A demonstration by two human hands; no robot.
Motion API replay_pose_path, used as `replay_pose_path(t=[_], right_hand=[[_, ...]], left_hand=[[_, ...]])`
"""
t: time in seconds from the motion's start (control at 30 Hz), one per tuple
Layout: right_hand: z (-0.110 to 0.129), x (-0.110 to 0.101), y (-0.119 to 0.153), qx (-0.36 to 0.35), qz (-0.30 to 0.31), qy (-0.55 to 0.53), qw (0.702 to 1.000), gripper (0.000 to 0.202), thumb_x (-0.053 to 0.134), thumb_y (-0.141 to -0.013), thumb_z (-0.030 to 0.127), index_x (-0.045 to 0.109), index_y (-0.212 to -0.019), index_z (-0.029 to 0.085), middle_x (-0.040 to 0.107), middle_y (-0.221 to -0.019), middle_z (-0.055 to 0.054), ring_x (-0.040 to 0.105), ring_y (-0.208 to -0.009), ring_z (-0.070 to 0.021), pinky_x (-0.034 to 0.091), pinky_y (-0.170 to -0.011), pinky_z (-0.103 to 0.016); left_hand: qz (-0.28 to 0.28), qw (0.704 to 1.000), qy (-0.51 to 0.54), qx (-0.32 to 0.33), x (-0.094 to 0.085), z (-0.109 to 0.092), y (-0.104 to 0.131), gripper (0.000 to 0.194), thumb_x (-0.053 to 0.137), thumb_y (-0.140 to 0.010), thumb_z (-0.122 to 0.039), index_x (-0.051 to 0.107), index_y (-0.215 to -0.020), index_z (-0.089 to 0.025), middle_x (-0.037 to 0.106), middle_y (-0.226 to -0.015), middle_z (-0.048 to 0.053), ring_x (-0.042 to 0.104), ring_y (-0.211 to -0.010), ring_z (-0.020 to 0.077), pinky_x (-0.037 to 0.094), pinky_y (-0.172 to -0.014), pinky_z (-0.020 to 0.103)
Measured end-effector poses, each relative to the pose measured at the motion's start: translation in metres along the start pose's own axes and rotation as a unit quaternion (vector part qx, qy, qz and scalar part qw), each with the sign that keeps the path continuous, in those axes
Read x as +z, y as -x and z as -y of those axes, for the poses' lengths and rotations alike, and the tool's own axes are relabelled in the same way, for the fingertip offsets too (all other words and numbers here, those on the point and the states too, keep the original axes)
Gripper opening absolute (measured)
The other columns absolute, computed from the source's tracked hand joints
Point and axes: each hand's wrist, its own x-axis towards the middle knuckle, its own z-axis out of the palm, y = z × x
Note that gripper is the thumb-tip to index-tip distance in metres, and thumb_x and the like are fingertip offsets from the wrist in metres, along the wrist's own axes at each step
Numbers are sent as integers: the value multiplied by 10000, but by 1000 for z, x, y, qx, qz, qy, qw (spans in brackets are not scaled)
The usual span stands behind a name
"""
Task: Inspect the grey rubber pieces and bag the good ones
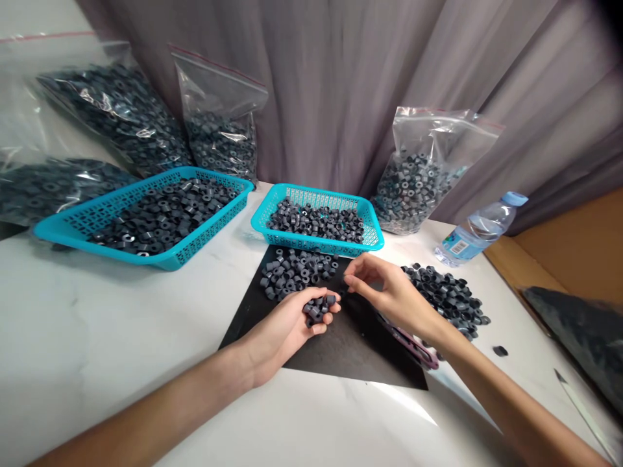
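Observation:
My left hand [287, 319] is cupped over a black mat [341, 353], its fingers curled round several small dark grey ring-shaped pieces [318, 310]. Just right of it, my right hand [387, 285] is in a pinch, thumb against fingertips. Whatever lies in that pinch, if anything, is too small to make out. A loose heap of the same rings [292, 275] lies on the mat's far part, beyond my left hand. Partly under my right forearm is a purple-handled tool [413, 349], its kind unclear. Another pile of dark rings [455, 298] spreads on the table to the right.
Two blue baskets [187, 255] [318, 245] of rings stand behind. Clear zip bags [221, 139] [413, 188] full of rings line the curtain. At right are a water bottle [479, 230], a single ring [500, 351], a thin pointed tool [584, 415] and a cardboard box [579, 253].

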Motion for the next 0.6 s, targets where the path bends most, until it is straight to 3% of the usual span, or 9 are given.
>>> replay_pose_path(t=[0.1, 0.27, 0.4, 0.5, 0.6], right_hand=[[-1, -1, 0, 8, 18, -27, 999, 232, 579, -956, 421, 596, -964, 189, 658, -838, -25, 634, -762, -164, 522, -729, -307], [6, 1, 2, -8, -19, -56, 998, 231, 619, -941, 421, 615, -982, 193, 673, -957, -44, 644, -856, -170, 525, -817, -318], [13, 4, 4, -24, -10, -63, 998, 198, 589, -966, 389, 636, -997, 199, 684, -961, -40, 648, -875, -175, 522, -829, -318], [17, 10, 7, -40, 2, -53, 998, 177, 556, -986, 354, 652, -996, 206, 681, -939, -29, 643, -842, -165, 521, -803, -308], [17, 22, 10, -44, -24, -46, 998, 176, 558, -983, 354, 658, -962, 211, 667, -947, -38, 631, -852, -172, 524, -808, -317]], left_hand=[[-1, 1000, -4, 0, 0, 0, 0, 125, 640, -843, -193, 730, -841, -105, 651, -861, 62, 519, -697, 89, 374, -566, 201], [3, 999, -29, 18, -1, 0, 0, 152, 644, -854, -220, 745, -898, -115, 659, -911, 67, 537, -759, 105, 395, -620, 209], [9, 999, -34, 30, 1, 1, 1, 154, 625, -877, -232, 737, -941, -148, 650, -923, 53, 555, -815, 125, 411, -671, 226], [4, 999, -36, 32, 5, 2, 3, 152, 610, -890, -238, 726, -960, -169, 652, -941, 49, 560, -835, 145, 427, -713, 259], [9, 999, -19, 31, 7, 2, 3, 148, 601, -897, -248, 717, -953, -174, 650, -926, 47, 552, -814, 153, 425, -698, 272]])
